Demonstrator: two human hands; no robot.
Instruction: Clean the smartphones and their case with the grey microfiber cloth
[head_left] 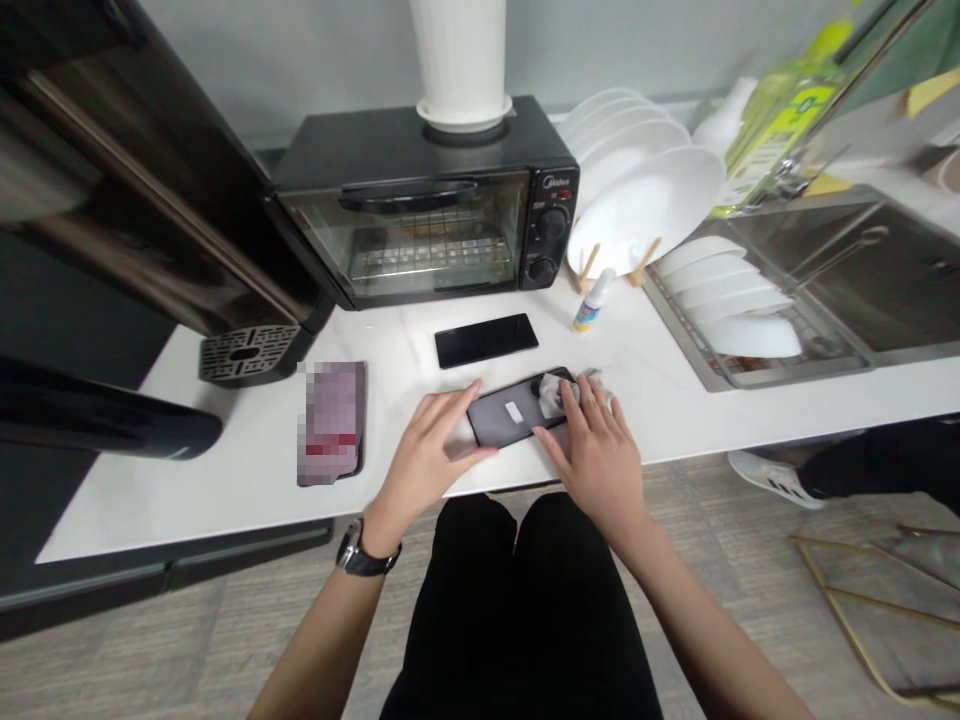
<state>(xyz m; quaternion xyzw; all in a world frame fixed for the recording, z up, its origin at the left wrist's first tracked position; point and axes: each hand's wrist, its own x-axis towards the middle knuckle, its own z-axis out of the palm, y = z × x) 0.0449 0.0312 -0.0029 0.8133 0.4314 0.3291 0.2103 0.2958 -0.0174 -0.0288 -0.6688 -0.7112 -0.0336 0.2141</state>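
A grey phone (504,412) with a dark rim and a small white patch at its middle lies on the white counter (405,355). My left hand (424,450) grips its left end, with the thumb on the near edge and the fingers at the far edge. On the right end, my right hand (602,455) presses a crumpled whitish wipe (553,394) under its fingers. Just behind lies a second phone, a black one (487,340), flat with a dark face. A small spray bottle (592,302) with a yellow base stands beyond the right hand.
A phone with a blurred pinkish face (331,420) lies to the left. Behind stand a toaster oven (427,230) bearing a white pot (461,60), and racked plates (645,205). A sink (900,260) is right; a tall black appliance (142,150) left. Someone's shoe (772,480) shows below.
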